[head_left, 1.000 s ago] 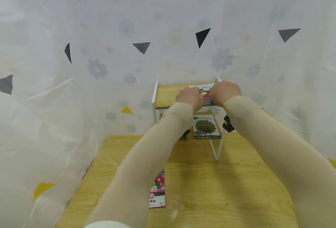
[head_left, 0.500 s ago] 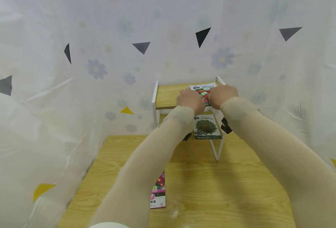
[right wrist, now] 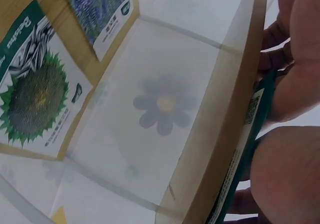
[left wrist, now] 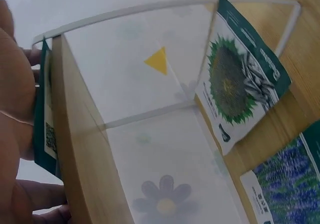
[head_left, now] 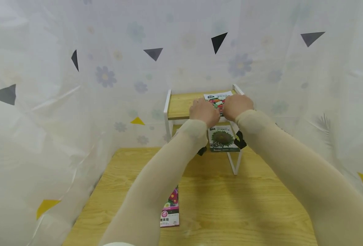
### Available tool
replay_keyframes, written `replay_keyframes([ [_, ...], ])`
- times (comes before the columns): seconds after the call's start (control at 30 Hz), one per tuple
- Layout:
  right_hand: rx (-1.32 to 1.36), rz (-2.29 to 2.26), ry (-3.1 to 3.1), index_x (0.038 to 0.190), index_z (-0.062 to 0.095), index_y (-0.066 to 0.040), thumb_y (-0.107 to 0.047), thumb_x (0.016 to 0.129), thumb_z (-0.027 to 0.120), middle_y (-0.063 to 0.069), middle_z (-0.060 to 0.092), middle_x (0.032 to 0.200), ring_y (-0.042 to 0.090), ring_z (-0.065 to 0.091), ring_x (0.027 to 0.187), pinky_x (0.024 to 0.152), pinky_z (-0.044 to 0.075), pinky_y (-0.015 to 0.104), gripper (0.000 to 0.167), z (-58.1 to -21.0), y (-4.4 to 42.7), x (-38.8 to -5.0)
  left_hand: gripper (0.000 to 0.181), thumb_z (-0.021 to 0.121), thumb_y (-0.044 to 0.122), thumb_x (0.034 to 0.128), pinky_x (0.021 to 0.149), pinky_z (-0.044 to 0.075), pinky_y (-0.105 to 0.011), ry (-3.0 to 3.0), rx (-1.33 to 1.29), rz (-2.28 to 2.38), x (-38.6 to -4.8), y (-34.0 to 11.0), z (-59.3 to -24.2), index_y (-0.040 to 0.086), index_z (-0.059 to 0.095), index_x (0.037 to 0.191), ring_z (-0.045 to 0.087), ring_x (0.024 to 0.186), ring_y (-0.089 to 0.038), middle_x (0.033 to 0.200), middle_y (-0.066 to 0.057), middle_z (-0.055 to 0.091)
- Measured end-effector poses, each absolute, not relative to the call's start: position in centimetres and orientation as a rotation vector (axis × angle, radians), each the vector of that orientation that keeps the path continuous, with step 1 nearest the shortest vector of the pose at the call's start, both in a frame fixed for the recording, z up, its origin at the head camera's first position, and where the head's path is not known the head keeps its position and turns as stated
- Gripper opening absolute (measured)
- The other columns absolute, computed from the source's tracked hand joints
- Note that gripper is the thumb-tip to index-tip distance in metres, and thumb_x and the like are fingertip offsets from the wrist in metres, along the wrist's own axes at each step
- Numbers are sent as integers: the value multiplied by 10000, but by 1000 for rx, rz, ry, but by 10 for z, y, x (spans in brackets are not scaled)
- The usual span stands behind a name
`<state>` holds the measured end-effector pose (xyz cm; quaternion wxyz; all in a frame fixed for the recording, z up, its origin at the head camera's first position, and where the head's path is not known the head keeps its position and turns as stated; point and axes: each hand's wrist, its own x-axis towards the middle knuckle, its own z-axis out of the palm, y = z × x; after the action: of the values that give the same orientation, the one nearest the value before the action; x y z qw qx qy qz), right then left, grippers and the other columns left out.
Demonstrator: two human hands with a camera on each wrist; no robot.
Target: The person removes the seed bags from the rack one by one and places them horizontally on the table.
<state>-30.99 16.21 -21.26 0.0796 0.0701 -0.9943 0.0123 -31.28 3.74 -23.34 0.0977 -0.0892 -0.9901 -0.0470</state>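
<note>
On the right part of the small rack's upper shelf (head_left: pixel 182 103) lies a seed packet with red and white flowers (head_left: pixel 216 96). My left hand (head_left: pixel 204 112) pinches its left side, while my right hand (head_left: pixel 237 107) holds the right side; both hands cover much of it. In the left wrist view the packet's green bottom edge (left wrist: pixel 41 129) juts past the shelf's front edge. Below, a sunflower seed packet (head_left: pixel 222 138) leans on the lower tier. Beside that one is a packet with purple flower spikes (left wrist: pixel 290 179), hidden in the head view by my left arm.
The white-framed rack (head_left: pixel 167 109) stands at the back of a wooden table (head_left: pixel 212 208). Another packet with pink and red flowers (head_left: pixel 170 213) lies nearer me, partly behind my left sleeve. A patterned plastic sheet (head_left: pixel 187 61) hangs behind the rack.
My right hand has shifted slightly left, closer to my left hand, along the packet. The left hand stays about where it was. The packet remains on the upper shelf.
</note>
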Motion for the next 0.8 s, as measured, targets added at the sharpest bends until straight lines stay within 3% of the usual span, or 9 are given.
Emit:
replay_keyframes([
  [0.13, 186, 88, -2962, 798, 640, -51, -245, 1003, 397, 159, 652, 850, 342, 612, 726, 581, 509, 453, 372, -214, 159, -308, 446, 380, 458, 1004, 922, 426, -355, -2887, -296, -222, -311, 32, -235, 154, 686, 891, 461, 1106, -209, 1244, -56, 536],
  [0.2, 203, 111, -2954, 797, 639, -55, -272, 1010, 397, 171, 659, 906, 360, 612, 794, 671, 511, 479, 388, -215, 157, -307, 440, 378, 450, 1005, 913, 425, -353, -2874, -299, -236, -310, 27, -236, 157, 662, 841, 467, 1071, -206, 1196, -55, 546],
  [0.33, 249, 118, -2936, 749, 613, -64, -298, 1015, 397, 157, 665, 886, 332, 616, 816, 766, 493, 482, 415, -217, 152, -305, 432, 373, 476, 999, 893, 421, -400, -2857, -256, -252, -306, 18, -239, 168, 636, 848, 459, 1024, -226, 1127, -50, 525],
  [0.53, 299, 93, -2910, 661, 570, -80, -343, 1013, 414, 91, 606, 661, 255, 578, 607, 590, 491, 395, 466, -222, 146, -301, 455, 368, 512, 988, 874, 395, -478, -2804, -158, -230, -299, 5, -246, 178, 634, 832, 429, 980, -253, 1069, -39, 520],
  [0.8, 323, 281, -2843, 690, 577, -84, -329, 1000, 473, 70, 562, 608, 226, 513, 548, 540, 409, 350, 408, -229, 148, -293, 513, 399, 478, 996, 750, 456, -381, -2755, -265, -327, -290, -7, -251, 142, 569, 647, 491, 843, -205, 936, -49, 541],
])
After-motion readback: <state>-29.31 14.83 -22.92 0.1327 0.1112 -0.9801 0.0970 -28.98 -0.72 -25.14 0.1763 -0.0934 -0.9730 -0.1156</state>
